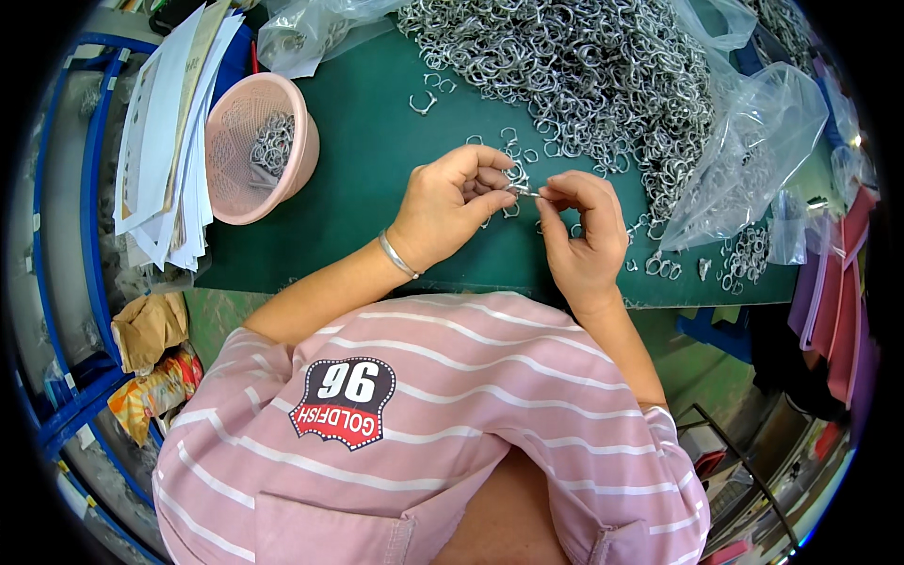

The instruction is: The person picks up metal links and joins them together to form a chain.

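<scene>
My left hand and my right hand meet above the green table, fingertips pinched together on a small silver metal ring held between them. A silver bracelet sits on my left wrist. A few loose rings lie on the table just beyond my fingers. A large heap of silver metal rings spreads over the far side of the table, straight ahead of my hands.
A pink plastic basket with some rings stands at the left, beside a stack of papers. Clear plastic bags lie at the right with more rings near the table edge. Crumpled wrappers sit below left.
</scene>
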Motion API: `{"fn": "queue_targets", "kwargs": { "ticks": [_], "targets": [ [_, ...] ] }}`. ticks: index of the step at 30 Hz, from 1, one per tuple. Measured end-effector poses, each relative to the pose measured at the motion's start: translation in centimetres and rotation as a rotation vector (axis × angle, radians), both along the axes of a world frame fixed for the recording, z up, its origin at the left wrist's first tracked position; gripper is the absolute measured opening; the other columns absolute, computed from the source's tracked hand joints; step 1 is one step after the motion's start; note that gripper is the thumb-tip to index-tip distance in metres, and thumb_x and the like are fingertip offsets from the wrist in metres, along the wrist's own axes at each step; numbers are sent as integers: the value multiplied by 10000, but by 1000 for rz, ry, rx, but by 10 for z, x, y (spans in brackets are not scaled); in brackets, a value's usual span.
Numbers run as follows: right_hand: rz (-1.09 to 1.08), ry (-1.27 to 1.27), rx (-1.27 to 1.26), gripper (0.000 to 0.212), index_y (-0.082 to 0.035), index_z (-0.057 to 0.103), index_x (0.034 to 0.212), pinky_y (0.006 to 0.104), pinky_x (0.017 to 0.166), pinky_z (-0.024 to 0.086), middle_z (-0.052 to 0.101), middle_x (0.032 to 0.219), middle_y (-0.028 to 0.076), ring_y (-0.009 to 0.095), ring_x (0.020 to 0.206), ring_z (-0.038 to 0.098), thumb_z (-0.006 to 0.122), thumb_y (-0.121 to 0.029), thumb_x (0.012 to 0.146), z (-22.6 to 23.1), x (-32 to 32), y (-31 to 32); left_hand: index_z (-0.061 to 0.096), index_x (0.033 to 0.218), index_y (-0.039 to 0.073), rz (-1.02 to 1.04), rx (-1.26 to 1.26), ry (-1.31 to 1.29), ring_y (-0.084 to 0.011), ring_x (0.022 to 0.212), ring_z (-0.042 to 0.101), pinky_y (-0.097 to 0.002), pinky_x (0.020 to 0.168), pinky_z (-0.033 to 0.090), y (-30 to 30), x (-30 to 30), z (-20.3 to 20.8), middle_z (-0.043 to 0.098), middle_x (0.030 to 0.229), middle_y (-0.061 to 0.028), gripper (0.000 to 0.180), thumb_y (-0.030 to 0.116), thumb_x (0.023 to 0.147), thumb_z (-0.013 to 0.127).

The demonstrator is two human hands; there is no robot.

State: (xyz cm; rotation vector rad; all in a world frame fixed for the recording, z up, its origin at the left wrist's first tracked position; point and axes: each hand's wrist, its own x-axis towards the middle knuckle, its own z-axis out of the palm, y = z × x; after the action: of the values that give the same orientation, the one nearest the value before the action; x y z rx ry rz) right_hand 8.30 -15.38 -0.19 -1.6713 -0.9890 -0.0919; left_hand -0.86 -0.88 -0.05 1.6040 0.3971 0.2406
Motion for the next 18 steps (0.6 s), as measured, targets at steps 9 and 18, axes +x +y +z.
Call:
{"fn": "queue_targets", "kwargs": {
  "ticks": [9,18],
  "targets": [
    [91,253,-136,255,-21,579,940,298,647,494,615,845,96,212,737,601,626,101,721,6,-2,-4,572,1027,-21,65,197,-112,-130,781,658,-224,707,531,0,-2,-1,668,851,-96,281,-22,769,685],
    [-33,-157,-425,259,-43,563,955,390,710,426,596,849,112,304,806,549,664,-28,717,-8,12,16,621,979,5,125,356,-115,-94,724,624,-218,642,512,8,-2,3,656,801,-57,276,17,726,732]
  ]
}}
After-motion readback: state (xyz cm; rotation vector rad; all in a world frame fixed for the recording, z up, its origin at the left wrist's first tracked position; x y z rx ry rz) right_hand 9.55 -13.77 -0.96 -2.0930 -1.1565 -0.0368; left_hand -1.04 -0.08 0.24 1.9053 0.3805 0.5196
